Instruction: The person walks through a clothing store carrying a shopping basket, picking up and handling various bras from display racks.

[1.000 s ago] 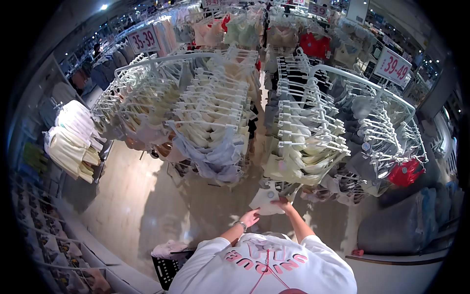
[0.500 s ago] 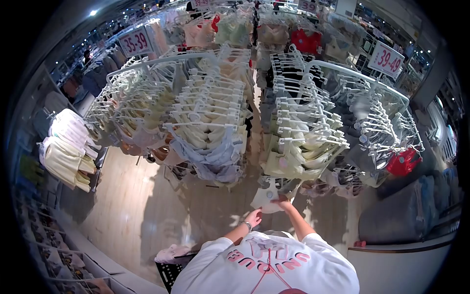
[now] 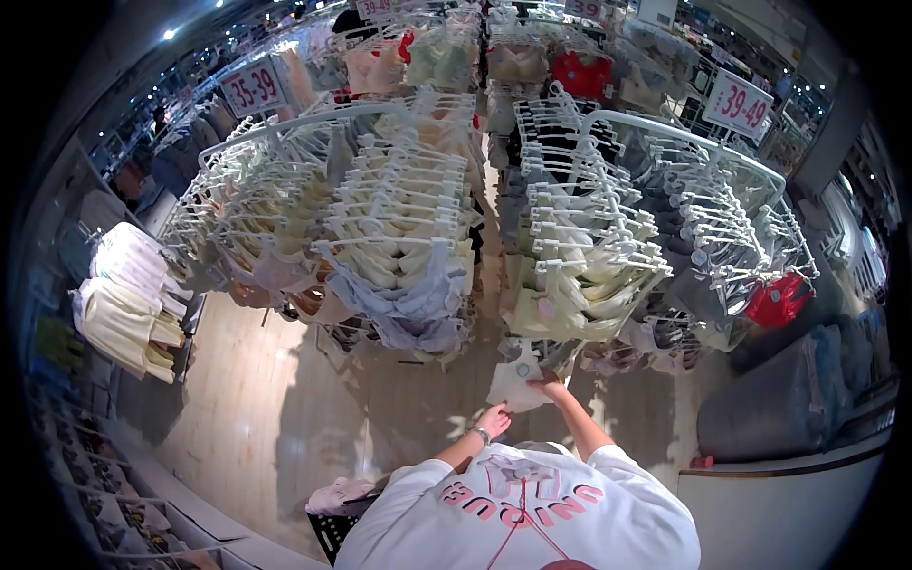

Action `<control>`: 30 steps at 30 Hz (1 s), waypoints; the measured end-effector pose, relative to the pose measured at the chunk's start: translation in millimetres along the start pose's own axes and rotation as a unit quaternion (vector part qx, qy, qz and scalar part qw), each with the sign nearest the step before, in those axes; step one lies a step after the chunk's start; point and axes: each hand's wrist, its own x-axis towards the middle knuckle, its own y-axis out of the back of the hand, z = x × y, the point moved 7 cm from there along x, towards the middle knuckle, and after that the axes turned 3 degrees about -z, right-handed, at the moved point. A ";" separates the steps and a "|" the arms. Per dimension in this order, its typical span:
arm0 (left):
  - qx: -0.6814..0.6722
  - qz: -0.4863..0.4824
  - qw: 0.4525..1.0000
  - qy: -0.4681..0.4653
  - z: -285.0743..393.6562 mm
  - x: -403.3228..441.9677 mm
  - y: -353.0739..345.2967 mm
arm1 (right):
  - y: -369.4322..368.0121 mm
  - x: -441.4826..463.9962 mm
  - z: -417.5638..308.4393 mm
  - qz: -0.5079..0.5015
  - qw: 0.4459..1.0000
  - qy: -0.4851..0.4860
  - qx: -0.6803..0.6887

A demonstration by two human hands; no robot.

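Note:
A white garment [image 3: 516,382] with a small round label hangs low at the front of the right-hand rack, below the pale green garments [image 3: 556,309]. My right hand [image 3: 548,384] grips its right side, fingers closed on the cloth. At its lower left edge, my left hand [image 3: 494,419], with a bracelet at the wrist, pinches the hem. The top of the white garment lies partly under the pale green ones.
Light blue garments [image 3: 408,309] hang on the left-hand rack. A black basket [image 3: 328,532] with pink cloth stands at lower left. Grey wrapped bundles [image 3: 765,404] lie right, above a white counter [image 3: 779,513]. A red garment [image 3: 781,299] hangs at right.
The view has shifted slightly, so the racks and signs sit a little further left. Both hands keep their hold on the white garment, with hardly any movement.

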 end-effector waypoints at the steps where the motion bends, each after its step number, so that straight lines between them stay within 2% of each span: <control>1: -0.008 -0.009 1.000 0.007 -2.2 -0.7 -1.0 | -0.5 0.6 2.5 0.014 0.999 0.029 -0.010; 4: 0.039 0.036 0.999 0.002 -0.3 -5.9 -2.9 | 8.9 -11.3 -12.3 0.077 0.992 -0.011 -0.099; 7: 0.032 0.000 0.999 -0.017 6.4 -12.8 -14.2 | 17.6 -26.7 -31.8 0.129 0.975 -0.046 -0.175; 10: -0.055 -0.071 0.995 -0.040 11.6 -20.6 -31.7 | 17.7 -26.4 -40.5 0.044 0.998 -0.046 -0.029; 13: -0.098 -0.132 0.985 -0.050 18.4 -37.3 -62.3 | 20.2 -37.4 -65.0 0.046 0.997 -0.051 -0.044; 14: -0.090 -0.149 0.983 -0.054 20.5 -43.7 -74.5 | 18.4 -39.5 -72.8 0.057 0.997 -0.013 -0.042; 17: -0.084 -0.171 0.980 -0.055 17.5 -29.4 -75.3 | 18.7 -27.7 -53.4 0.049 0.994 -0.074 -0.066; 18: -0.073 -0.171 0.981 -0.061 18.1 -24.5 -75.2 | 20.5 -33.6 -63.4 0.066 0.994 -0.058 -0.071; 21: -0.057 -0.160 0.984 -0.060 23.1 -36.6 -88.9 | 34.3 -39.9 -50.5 0.237 0.968 -0.001 -0.081; 22: -0.076 -0.153 0.984 -0.045 22.1 -29.0 -84.8 | 36.6 -47.0 -60.3 0.233 0.968 0.028 -0.090; 25: -0.119 -0.124 0.984 -0.039 26.2 -31.0 -91.2 | 49.2 -96.9 -77.9 0.358 0.914 0.139 -0.131; 26: -0.130 -0.112 0.984 -0.043 28.1 -38.7 -98.4 | 50.7 -112.4 -79.4 0.386 0.900 0.141 -0.146; 27: -0.105 -0.139 0.982 -0.069 32.6 -46.7 -108.0 | 51.2 -128.6 -76.2 0.437 0.876 0.135 -0.151; 29: -0.110 -0.155 0.981 -0.041 33.2 -42.7 -115.1 | 49.4 -140.9 -29.9 0.493 0.858 0.044 -0.139; 30: -0.112 -0.156 0.981 -0.038 32.3 -38.7 -114.5 | 46.7 -138.5 -5.9 0.431 0.900 -0.061 0.015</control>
